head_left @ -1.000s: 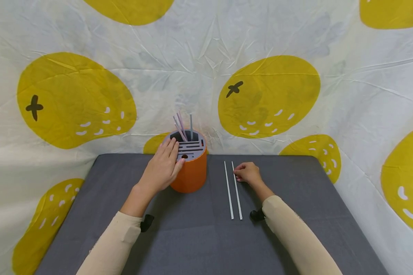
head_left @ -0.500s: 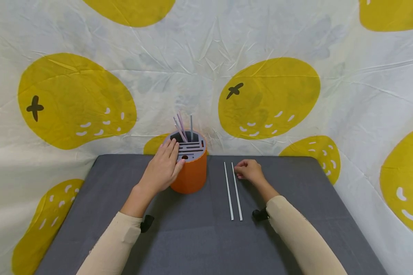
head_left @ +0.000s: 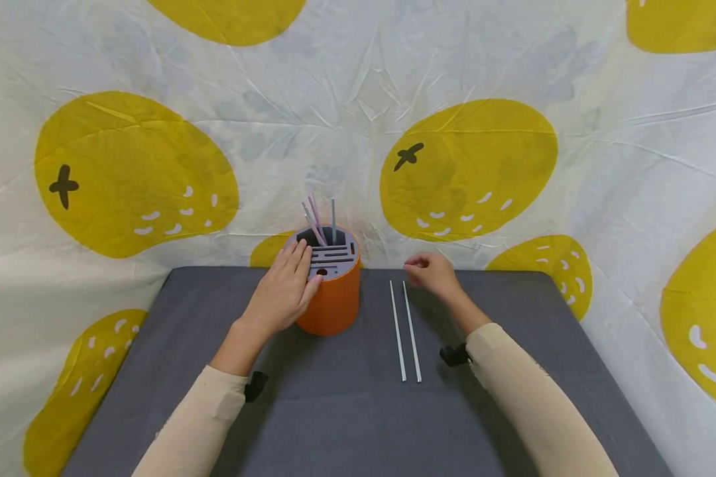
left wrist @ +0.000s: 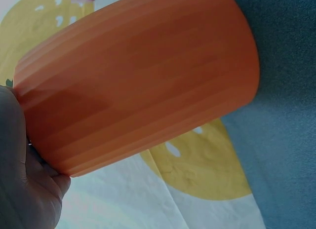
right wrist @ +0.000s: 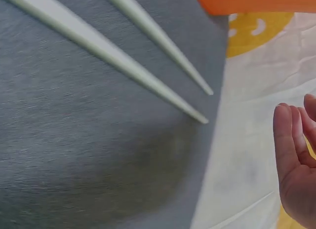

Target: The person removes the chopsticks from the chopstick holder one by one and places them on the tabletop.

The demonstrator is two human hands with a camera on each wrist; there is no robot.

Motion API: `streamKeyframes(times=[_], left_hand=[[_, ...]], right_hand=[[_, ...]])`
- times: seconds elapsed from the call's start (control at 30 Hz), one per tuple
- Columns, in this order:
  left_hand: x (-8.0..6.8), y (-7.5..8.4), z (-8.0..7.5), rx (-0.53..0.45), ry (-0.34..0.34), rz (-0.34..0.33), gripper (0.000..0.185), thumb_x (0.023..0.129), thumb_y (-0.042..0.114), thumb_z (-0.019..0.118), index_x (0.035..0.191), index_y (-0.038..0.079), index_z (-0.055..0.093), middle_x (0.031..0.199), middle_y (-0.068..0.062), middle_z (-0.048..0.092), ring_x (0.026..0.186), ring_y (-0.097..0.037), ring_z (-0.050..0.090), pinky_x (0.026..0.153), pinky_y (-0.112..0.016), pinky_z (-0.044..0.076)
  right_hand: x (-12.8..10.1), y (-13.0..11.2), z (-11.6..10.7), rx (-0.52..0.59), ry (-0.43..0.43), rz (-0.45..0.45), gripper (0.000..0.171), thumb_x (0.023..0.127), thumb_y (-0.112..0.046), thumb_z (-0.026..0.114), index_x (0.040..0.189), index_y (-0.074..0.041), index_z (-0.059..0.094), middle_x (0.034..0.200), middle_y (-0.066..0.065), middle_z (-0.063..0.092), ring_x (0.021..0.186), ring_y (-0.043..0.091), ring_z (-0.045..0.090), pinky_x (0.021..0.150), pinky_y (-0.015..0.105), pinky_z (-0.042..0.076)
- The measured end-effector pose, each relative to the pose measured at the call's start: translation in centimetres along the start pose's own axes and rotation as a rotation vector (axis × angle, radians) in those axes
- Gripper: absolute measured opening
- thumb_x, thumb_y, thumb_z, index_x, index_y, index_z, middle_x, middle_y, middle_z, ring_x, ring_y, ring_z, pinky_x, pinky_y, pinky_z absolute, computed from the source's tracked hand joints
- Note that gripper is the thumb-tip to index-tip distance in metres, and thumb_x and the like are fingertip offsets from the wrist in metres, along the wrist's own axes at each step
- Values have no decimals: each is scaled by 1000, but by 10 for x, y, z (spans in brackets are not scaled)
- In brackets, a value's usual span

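Observation:
An orange cylindrical holder [head_left: 334,301] with a slotted grey lid [head_left: 336,257] stands at the back of the grey table [head_left: 334,411]; several thin straws [head_left: 316,218] stick up from it. My left hand [head_left: 303,270] rests on it, fingers straight across the lid and thumb against the side; the left wrist view shows the orange wall [left wrist: 138,76] against my palm [left wrist: 19,184]. Two white sticks [head_left: 397,328] [head_left: 412,331] lie side by side right of the holder, also seen as sticks [right wrist: 108,56] from the right wrist. My right hand [head_left: 420,270] hovers just beyond their far ends, empty, its fingers [right wrist: 291,155] relaxed.
A white cloth with big yellow fruit prints [head_left: 465,165] hangs close behind and around the table. The table's back edge [head_left: 483,270] runs right behind the holder and the right hand. Bare grey cloth lies in front of the sticks.
My right hand has let go of the right stick's far end and lifted up and back, off the table. The left hand, the holder and both sticks have stayed put.

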State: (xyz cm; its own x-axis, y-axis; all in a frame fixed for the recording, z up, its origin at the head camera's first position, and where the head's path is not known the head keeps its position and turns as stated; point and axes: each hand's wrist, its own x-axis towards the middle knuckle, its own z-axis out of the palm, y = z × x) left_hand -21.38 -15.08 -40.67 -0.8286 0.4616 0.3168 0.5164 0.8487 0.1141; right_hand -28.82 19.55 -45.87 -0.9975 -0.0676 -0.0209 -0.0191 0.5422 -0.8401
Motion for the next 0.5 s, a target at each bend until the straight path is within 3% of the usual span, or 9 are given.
streamKeyframes(times=[0.1, 0.23, 0.5], left_hand=[[0, 0, 0, 2, -1, 0, 67, 111, 39, 41, 158, -8, 31, 166, -25, 29, 158, -40, 23, 129, -52, 18], [0, 0, 1, -2, 1, 0, 67, 111, 39, 41, 158, -8, 31, 166, -25, 29, 158, -40, 23, 129, -52, 18], [0, 0, 2, -3, 0, 4, 67, 111, 37, 43, 158, -9, 31, 166, -26, 29, 157, -41, 23, 129, -54, 19]], right_hand=[[2, -13, -1, -26, 5, -28, 24, 99, -23, 72, 112, -2, 74, 93, 16, 75, 83, 30, 74, 68, 26, 61], [3, -33, -1, 17, -7, -57, 25, 100, -22, 70, 115, -2, 73, 104, 19, 75, 97, 37, 74, 77, 32, 64], [11, -66, 7, 85, -3, -127, 26, 98, -21, 73, 115, -1, 73, 109, 20, 75, 102, 37, 74, 86, 41, 63]])
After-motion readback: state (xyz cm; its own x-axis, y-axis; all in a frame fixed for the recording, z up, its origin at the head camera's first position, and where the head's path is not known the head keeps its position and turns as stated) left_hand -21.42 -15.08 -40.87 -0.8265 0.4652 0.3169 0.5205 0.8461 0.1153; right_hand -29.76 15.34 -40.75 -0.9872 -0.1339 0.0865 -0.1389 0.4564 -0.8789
